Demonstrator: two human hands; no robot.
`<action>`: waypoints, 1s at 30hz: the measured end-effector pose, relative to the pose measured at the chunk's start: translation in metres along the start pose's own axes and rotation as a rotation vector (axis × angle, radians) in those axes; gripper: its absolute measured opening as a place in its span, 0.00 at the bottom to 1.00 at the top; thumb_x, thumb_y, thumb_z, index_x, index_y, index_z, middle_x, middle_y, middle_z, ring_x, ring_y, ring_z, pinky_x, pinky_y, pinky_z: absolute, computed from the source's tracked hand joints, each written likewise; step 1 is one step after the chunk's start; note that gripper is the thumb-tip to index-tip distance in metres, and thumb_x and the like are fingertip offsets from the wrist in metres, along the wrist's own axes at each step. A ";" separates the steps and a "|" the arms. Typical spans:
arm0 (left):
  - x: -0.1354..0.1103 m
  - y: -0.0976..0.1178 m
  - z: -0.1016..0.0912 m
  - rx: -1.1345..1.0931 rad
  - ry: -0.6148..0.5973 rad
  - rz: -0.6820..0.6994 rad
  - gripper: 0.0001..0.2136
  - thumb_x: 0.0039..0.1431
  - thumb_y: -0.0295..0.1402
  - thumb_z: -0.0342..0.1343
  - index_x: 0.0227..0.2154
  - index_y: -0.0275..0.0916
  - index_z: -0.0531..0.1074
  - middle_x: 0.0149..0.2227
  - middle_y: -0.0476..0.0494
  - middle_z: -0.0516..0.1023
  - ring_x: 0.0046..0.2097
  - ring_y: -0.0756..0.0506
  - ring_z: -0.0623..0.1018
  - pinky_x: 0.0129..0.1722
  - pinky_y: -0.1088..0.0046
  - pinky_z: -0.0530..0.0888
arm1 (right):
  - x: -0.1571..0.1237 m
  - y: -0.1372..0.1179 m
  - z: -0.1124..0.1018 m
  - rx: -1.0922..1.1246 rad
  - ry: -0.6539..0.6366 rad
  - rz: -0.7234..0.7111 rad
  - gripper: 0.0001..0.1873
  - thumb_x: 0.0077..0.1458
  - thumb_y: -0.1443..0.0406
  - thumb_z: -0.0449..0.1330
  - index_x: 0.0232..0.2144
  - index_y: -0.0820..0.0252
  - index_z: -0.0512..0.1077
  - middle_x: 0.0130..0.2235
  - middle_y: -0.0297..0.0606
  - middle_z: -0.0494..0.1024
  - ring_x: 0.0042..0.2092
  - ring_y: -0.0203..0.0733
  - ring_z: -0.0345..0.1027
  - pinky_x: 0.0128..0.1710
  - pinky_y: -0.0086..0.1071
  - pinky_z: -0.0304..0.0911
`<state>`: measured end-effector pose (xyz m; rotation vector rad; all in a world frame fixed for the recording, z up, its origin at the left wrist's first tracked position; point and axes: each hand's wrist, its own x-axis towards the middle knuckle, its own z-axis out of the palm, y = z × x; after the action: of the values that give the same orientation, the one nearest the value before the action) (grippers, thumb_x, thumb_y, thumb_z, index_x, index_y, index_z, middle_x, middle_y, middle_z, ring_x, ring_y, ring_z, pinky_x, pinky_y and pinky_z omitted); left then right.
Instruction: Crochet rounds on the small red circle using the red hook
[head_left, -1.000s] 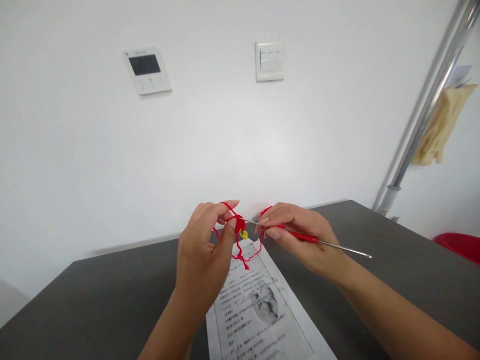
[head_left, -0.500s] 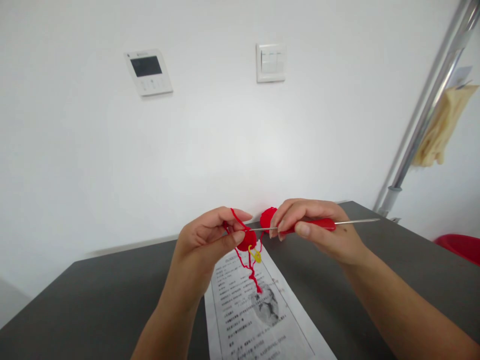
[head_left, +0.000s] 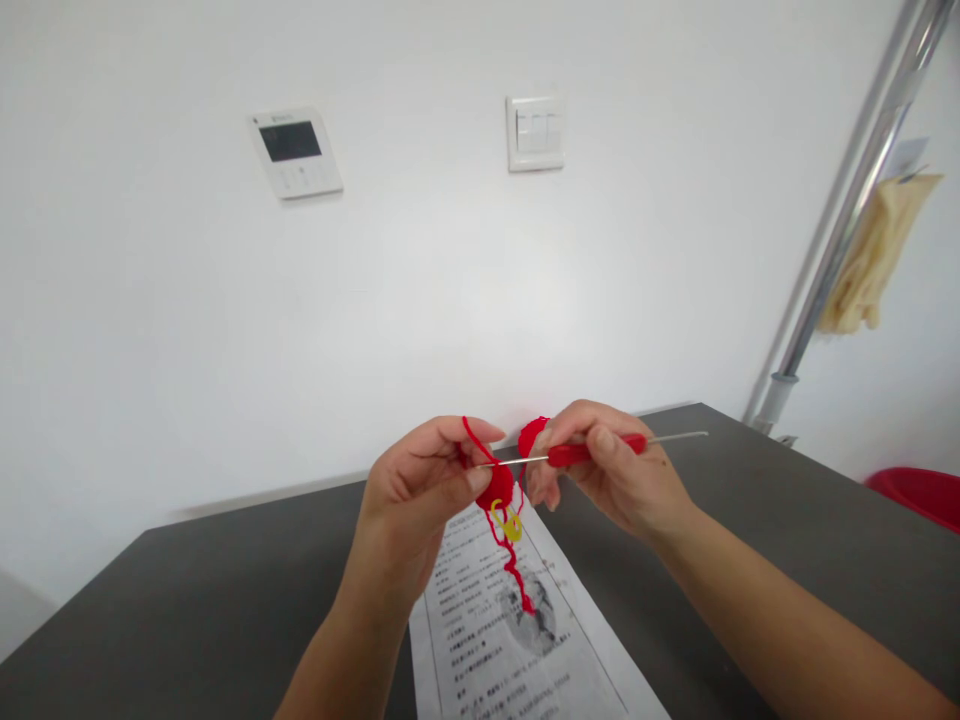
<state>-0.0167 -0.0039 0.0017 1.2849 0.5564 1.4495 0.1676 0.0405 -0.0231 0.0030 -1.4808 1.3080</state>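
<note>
My left hand pinches a small red crochet piece between thumb and fingers, with red yarn looped over the index finger. A yellow stitch marker and a red yarn tail hang below the piece. My right hand is closed on a crochet hook with a red grip and a metal shaft, held nearly level. The hook's tip points left into the work at my left fingertips. A red yarn ball shows behind my right fingers.
A printed paper sheet lies on the dark grey table below my hands. On the white wall are a control panel and a light switch. A metal pole with hanging gloves stands right; a red object sits low right.
My right hand turned the hook from slanting down-right to nearly level. The red piece and yellow marker dropped lower below my left fingers, and the yarn tail hangs further down.
</note>
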 end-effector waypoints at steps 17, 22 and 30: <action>0.006 -0.001 -0.004 0.070 -0.099 -0.186 0.12 0.48 0.28 0.71 0.37 0.42 0.84 0.27 0.50 0.78 0.30 0.54 0.74 0.32 0.82 0.71 | -0.001 -0.012 -0.005 -1.294 -0.270 -0.867 0.05 0.64 0.73 0.57 0.39 0.64 0.72 0.38 0.48 0.83 0.43 0.43 0.79 0.43 0.38 0.79; 0.007 0.002 -0.005 0.091 -0.111 -0.262 0.12 0.47 0.30 0.71 0.38 0.41 0.84 0.28 0.48 0.80 0.32 0.52 0.75 0.35 0.78 0.71 | -0.003 -0.012 -0.002 -1.278 -0.264 -0.849 0.05 0.64 0.74 0.58 0.41 0.64 0.72 0.41 0.51 0.84 0.50 0.41 0.79 0.49 0.36 0.78; 0.006 0.003 -0.004 0.105 -0.064 -0.242 0.12 0.49 0.28 0.69 0.38 0.41 0.84 0.29 0.48 0.80 0.32 0.51 0.75 0.36 0.76 0.71 | -0.001 -0.013 0.000 -1.175 -0.225 -0.784 0.09 0.61 0.75 0.58 0.43 0.62 0.71 0.42 0.49 0.83 0.47 0.42 0.79 0.44 0.36 0.78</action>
<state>-0.0205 0.0021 0.0058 1.2923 0.7272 1.1884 0.1760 0.0350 -0.0149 -0.0320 -1.9559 -0.2783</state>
